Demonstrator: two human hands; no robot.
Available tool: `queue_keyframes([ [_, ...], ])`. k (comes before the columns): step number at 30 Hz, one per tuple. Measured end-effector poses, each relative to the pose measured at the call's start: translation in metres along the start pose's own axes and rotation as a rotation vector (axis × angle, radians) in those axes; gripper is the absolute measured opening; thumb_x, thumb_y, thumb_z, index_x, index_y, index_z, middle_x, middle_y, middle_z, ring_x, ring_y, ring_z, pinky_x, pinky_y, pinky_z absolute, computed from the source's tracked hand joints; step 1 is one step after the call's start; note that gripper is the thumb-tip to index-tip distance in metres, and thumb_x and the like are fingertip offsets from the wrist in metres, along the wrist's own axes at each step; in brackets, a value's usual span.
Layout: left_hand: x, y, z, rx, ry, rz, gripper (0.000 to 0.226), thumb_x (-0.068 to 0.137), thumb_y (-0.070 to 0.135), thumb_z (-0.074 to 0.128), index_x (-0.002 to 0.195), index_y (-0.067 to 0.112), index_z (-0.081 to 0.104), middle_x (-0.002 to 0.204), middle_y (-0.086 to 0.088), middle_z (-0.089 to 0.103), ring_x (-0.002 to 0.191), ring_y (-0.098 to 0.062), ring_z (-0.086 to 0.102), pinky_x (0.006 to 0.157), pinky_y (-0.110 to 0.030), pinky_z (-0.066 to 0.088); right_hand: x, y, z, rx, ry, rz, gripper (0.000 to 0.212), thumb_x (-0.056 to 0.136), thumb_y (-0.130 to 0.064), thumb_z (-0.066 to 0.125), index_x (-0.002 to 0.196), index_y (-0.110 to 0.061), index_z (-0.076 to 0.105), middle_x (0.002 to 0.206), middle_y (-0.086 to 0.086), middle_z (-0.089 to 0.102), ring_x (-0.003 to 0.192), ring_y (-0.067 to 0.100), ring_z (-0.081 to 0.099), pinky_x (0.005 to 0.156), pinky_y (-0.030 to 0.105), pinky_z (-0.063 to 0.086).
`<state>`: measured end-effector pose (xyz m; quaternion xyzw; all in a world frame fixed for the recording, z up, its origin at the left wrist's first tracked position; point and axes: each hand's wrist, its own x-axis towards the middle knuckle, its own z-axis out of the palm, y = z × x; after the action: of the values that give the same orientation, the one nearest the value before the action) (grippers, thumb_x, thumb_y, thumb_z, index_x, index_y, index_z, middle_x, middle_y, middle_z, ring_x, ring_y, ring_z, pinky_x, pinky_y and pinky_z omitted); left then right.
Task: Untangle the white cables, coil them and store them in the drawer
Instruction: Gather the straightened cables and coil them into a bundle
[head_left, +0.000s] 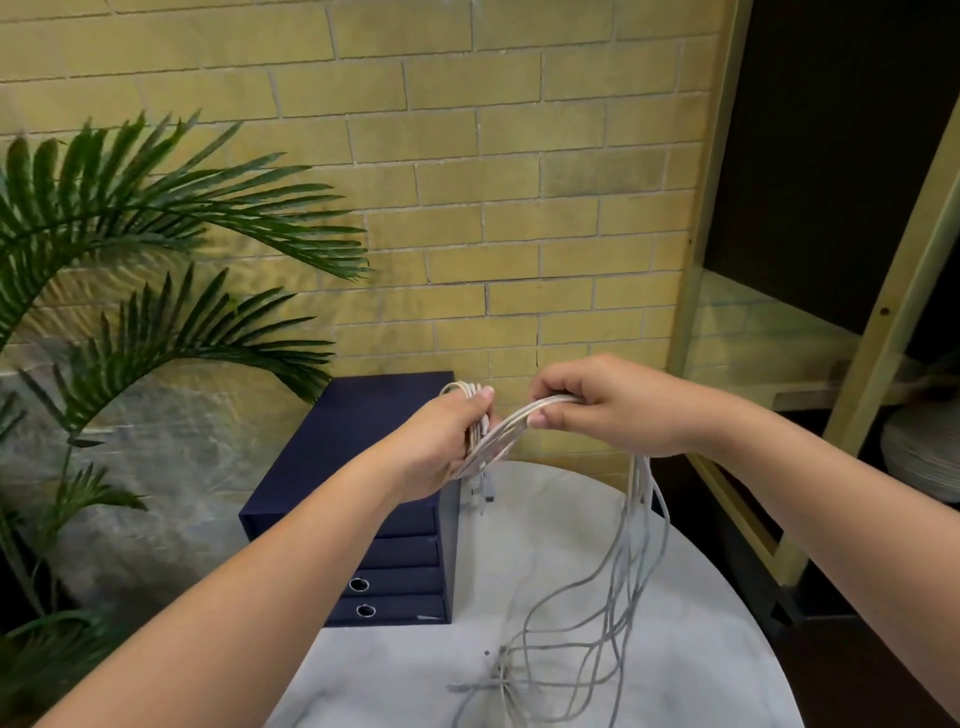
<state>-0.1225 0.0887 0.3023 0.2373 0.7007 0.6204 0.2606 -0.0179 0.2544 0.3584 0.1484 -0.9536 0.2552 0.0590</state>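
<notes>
Over a marble table (545, 551), left hand (441, 447) grips coiled white cables (506, 427); right hand (608, 405) pinches them.

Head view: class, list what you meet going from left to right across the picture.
Palm plant → navy drawer unit → left hand → right hand, both gripping the white cables → gold shelf frame.

We see cables (636, 499) white to pale grey. We note drawer unit (363, 431) plain dark navy, ring pulls (351, 584) silver; table top (545, 519) white marble, faint grey veining; wall (519, 156) mustard-yellow brick pattern, pale mortar lines; lower wall panel (182, 441) mottled grey; palm fronds (156, 208) deep green; shelf frame (883, 332) dull olive-gold; ribbed object (924, 452) white.
</notes>
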Motion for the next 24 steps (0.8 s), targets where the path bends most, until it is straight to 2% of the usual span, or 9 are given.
queue_keyframes([
  [4, 0.006, -0.004, -0.001, -0.021, 0.042, 0.033, 0.037, 0.105, 0.03, 0.033, 0.089, 0.004, 0.054, 0.07, -0.01, 0.06, 0.056, -0.017, 0.057, 0.05, -0.023, 0.046, 0.002, -0.011, 0.007, 0.044, -0.034, -0.052, 0.011, 0.085, -0.027, 0.069, 0.087, -0.018, 0.063, 0.065, -0.014, 0.053, 0.058, -0.001, 0.047, 0.054, 0.013, 0.035],
  [7, 0.008, -0.009, 0.002, 0.149, 0.017, 0.093, 0.039, 0.105, 0.032, 0.038, 0.114, -0.001, 0.057, 0.098, -0.02, 0.066, 0.089, -0.033, 0.064, 0.079, -0.037, 0.056, 0.007, -0.008, 0.01, -0.073, 0.033, -0.104, 0.01, 0.083, -0.021, 0.071, 0.085, -0.019, 0.062, 0.068, -0.013, 0.058, 0.063, 0.001, 0.051, 0.056, 0.016, 0.036],
  [9, 0.003, -0.011, 0.005, 0.201, -0.012, 0.117, 0.03, 0.104, 0.026, 0.042, 0.114, 0.006, 0.063, 0.104, -0.013, 0.07, 0.101, -0.027, 0.066, 0.092, -0.04, 0.053, 0.008, -0.007, 0.009, -0.213, 0.06, -0.136, 0.006, 0.086, -0.022, 0.066, 0.084, -0.019, 0.061, 0.069, -0.012, 0.059, 0.065, 0.003, 0.052, 0.056, 0.019, 0.037],
  [11, 0.003, -0.014, 0.0, 0.336, 0.019, 0.165, 0.032, 0.103, 0.033, 0.042, 0.103, 0.01, 0.064, 0.093, -0.012, 0.069, 0.089, -0.029, 0.066, 0.088, -0.047, 0.053, 0.007, -0.006, 0.01, -0.298, 0.015, -0.113, 0.012, 0.091, -0.029, 0.06, 0.08, -0.025, 0.056, 0.066, -0.013, 0.055, 0.063, 0.003, 0.05, 0.055, 0.02, 0.035],
  [13, 0.005, -0.016, -0.009, 0.519, 0.088, 0.196, 0.032, 0.101, 0.037, 0.041, 0.087, 0.015, 0.059, 0.079, -0.005, 0.061, 0.075, -0.021, 0.058, 0.079, -0.046, 0.051, 0.004, -0.003, 0.013, -0.327, -0.039, -0.06, 0.021, 0.095, -0.036, 0.051, 0.076, -0.028, 0.05, 0.063, -0.01, 0.05, 0.06, 0.004, 0.048, 0.054, 0.022, 0.034],
  [16, 0.004, -0.015, -0.013, 0.631, 0.056, 0.202, 0.027, 0.101, 0.035, 0.041, 0.088, 0.019, 0.059, 0.085, 0.003, 0.065, 0.084, -0.017, 0.06, 0.085, -0.04, 0.05, 0.002, 0.002, 0.018, -0.369, -0.041, -0.028, 0.026, 0.098, -0.038, 0.045, 0.088, -0.019, 0.058, 0.065, -0.004, 0.053, 0.061, 0.01, 0.047, 0.057, 0.031, 0.035],
  [18, -0.002, -0.016, -0.009, 0.692, -0.016, 0.18, 0.031, 0.102, 0.035, 0.039, 0.092, 0.015, 0.06, 0.079, 0.008, 0.069, 0.081, -0.015, 0.06, 0.081, -0.036, 0.05, 0.002, 0.005, 0.017, -0.352, -0.025, -0.026, 0.022, 0.096, -0.038, 0.048, 0.091, -0.021, 0.061, 0.068, -0.005, 0.056, 0.063, 0.01, 0.049, 0.059, 0.032, 0.038],
  [21, -0.011, -0.018, -0.002, 0.588, -0.075, 0.13, 0.035, 0.104, 0.029, 0.037, 0.082, 0.008, 0.056, 0.065, 0.001, 0.062, 0.059, -0.011, 0.055, 0.061, -0.027, 0.048, 0.003, 0.01, 0.011, -0.24, -0.029, -0.009, 0.012, 0.093, -0.036, 0.055, 0.092, -0.028, 0.064, 0.071, -0.01, 0.058, 0.066, 0.006, 0.05, 0.062, 0.026, 0.04],
  [24, -0.019, -0.016, 0.001, 0.333, -0.179, 0.073, 0.035, 0.102, 0.03, 0.034, 0.082, 0.008, 0.052, 0.058, -0.005, 0.046, 0.052, -0.017, 0.044, 0.066, -0.032, 0.049, 0.004, 0.017, 0.008, -0.108, -0.041, 0.003, 0.006, 0.092, -0.031, 0.059, 0.089, -0.029, 0.064, 0.064, -0.01, 0.051, 0.06, 0.004, 0.044, 0.056, 0.018, 0.033],
])
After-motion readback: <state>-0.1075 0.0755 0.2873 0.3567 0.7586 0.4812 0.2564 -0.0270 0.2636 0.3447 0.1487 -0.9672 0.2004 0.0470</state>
